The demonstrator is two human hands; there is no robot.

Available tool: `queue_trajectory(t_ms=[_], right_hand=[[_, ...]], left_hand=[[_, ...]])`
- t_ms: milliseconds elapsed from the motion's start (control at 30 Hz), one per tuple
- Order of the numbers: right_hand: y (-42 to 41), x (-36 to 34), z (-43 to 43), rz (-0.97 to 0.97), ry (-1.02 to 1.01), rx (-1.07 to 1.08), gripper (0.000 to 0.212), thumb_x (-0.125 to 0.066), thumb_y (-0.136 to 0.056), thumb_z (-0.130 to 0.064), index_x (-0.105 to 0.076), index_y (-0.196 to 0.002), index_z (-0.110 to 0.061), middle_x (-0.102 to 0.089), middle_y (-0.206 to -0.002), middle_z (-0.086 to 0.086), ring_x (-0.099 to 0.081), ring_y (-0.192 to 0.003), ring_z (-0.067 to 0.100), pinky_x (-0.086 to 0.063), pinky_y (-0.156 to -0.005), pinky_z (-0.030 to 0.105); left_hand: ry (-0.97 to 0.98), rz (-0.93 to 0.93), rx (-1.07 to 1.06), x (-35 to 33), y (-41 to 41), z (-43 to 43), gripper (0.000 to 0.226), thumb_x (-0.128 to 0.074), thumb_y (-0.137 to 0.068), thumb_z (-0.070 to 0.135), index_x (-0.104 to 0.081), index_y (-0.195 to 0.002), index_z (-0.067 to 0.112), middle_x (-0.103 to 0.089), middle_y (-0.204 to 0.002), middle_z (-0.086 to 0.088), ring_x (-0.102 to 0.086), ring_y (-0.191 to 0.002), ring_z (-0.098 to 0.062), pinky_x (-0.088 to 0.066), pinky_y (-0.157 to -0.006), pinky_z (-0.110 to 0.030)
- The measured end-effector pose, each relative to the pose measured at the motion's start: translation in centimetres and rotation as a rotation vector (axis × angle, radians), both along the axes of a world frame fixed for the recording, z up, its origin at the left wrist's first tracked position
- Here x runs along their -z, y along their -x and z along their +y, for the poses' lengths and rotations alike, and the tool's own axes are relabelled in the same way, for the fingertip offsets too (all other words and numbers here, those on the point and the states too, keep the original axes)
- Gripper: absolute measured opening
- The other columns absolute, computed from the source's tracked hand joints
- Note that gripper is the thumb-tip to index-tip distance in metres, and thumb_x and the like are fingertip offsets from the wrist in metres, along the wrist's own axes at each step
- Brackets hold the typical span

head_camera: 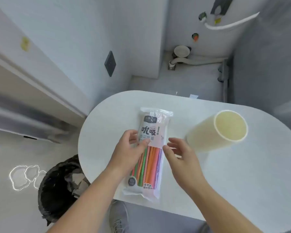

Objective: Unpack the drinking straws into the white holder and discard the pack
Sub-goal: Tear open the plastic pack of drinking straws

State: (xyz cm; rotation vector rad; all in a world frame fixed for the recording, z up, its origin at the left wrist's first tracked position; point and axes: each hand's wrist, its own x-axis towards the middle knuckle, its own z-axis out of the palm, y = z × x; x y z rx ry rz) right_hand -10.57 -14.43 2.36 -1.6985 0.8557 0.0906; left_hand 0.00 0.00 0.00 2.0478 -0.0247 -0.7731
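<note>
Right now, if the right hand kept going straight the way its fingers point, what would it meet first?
The straw pack: the right hand points up-left, its fingertips at the pack's right edge, possibly touching already; depth is unclear.

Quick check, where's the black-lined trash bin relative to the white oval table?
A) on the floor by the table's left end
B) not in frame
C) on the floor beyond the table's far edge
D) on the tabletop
A: the black-lined trash bin stands on the floor beside the left end of the white oval table, below the left hand.
</note>
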Motion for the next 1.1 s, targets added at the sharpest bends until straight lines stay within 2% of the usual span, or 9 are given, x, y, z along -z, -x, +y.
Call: queue_trajectory(t_ms=[100,233,300,367,533,733,933,1033,1100], right_hand=[[-1.5,2.5,-0.2,-0.031,0.014,0.046,0.040,-0.060,-0.095,-0.040,-0.056,-0.133,-0.026,-0.061,-0.125,-0.015,-0.058,-0.112,-0.002,-0.046,-0.078,0.012],[-2.9,4.7,-0.5,-0.094,-0.076,0.108,0.036,-0.061,-0.096,-0.037,-0.051,-0.130,-0.031,-0.057,-0.119,-0.024,-0.059,-0.102,-0.013,-0.049,-0.068,0.009],[-3.3,5.2,-0.9,-0.122,-0.112,0.149,0.047,-0.063,-0.093,-0.041,-0.048,-0.137,-0.031,-0.057,-0.126,-0.018,-0.062,-0.108,-0.003,-0.050,-0.075,0.015],[-3.7,5.6,-1.3,-0.129,-0.158,0.185,0.055,-0.064,-0.091,-0.046,-0.045,-0.140,-0.034,-0.058,-0.129,-0.015,-0.064,-0.112,0.008,-0.051,-0.085,0.027],[-4.9,6.7,-2.1,-0.192,-0.213,0.161,0.070,-0.067,-0.083,-0.058,-0.041,-0.145,-0.037,-0.066,-0.125,-0.010,-0.065,-0.113,0.014,-0.050,-0.100,0.044],[-5.9,5.5,-1.8,-0.354,-0.271,0.065,0.042,-0.064,-0.086,-0.055,-0.063,-0.121,-0.032,-0.078,-0.102,-0.005,-0.076,-0.091,0.015,-0.054,-0.095,0.048],[-4.9,2.0,-1.5,-0.589,-0.261,0.109,0.057,-0.066,-0.079,-0.060,-0.068,-0.111,-0.014,-0.078,-0.102,0.006,-0.076,-0.094,0.023,-0.055,-0.094,0.052],[-4.2,-0.2,-1.1,-0.682,-0.207,0.112,0.067,-0.065,-0.073,-0.066,-0.066,-0.111,-0.011,-0.076,-0.103,0.010,-0.074,-0.097,0.027,-0.054,-0.094,0.056],[-3.8,-1.5,-0.6,-0.734,-0.160,0.091,0.076,-0.065,-0.075,-0.072,-0.060,-0.113,-0.006,-0.070,-0.110,0.021,-0.068,-0.104,0.040,-0.048,-0.097,0.065]], left_hand=[[0.024,-0.033,-0.044,2.1,-0.9,-0.7,0.043,-0.072,-0.090,0.046,-0.050,-0.124,0.033,-0.059,-0.117,0.020,-0.058,-0.108,0.006,-0.045,-0.079,-0.013],[0.081,-0.100,-0.064,4.0,-2.2,-1.5,0.045,-0.074,-0.088,0.047,-0.053,-0.124,0.031,-0.063,-0.112,0.018,-0.064,-0.100,0.003,-0.051,-0.067,-0.009],[0.116,-0.120,-0.084,4.5,-2.9,-1.6,0.043,-0.077,-0.086,0.046,-0.055,-0.118,0.028,-0.065,-0.110,0.013,-0.067,-0.097,0.000,-0.051,-0.063,-0.008],[0.129,-0.137,-0.093,5.1,-3.4,-1.8,0.045,-0.080,-0.081,0.051,-0.055,-0.108,0.025,-0.069,-0.107,0.007,-0.071,-0.093,-0.003,-0.052,-0.064,-0.012],[0.228,-0.189,-0.078,5.6,-4.6,-2.2,0.062,-0.082,-0.067,0.064,-0.051,-0.088,0.015,-0.076,-0.091,-0.009,-0.076,-0.075,-0.012,-0.053,-0.063,-0.025],[0.363,-0.299,-0.058,3.0,-5.0,-3.0,0.062,-0.077,-0.059,0.066,-0.047,-0.079,0.015,-0.074,-0.073,-0.010,-0.073,-0.063,-0.017,-0.056,-0.059,-0.031],[0.509,-0.358,-0.051,-0.2,-4.2,-3.2,0.073,-0.085,-0.059,0.066,-0.053,-0.095,0.011,-0.080,-0.089,-0.008,-0.078,-0.074,-0.021,-0.061,-0.066,-0.039],[0.595,-0.388,-0.044,-2.0,-3.2,-2.8,0.073,-0.085,-0.060,0.063,-0.059,-0.110,0.015,-0.081,-0.093,-0.005,-0.079,-0.079,-0.020,-0.057,-0.066,-0.035],[0.647,-0.422,-0.015,-3.2,-2.2,-2.4,0.065,-0.082,-0.066,0.055,-0.062,-0.112,0.014,-0.081,-0.089,-0.003,-0.079,-0.079,-0.020,-0.059,-0.065,-0.030]])
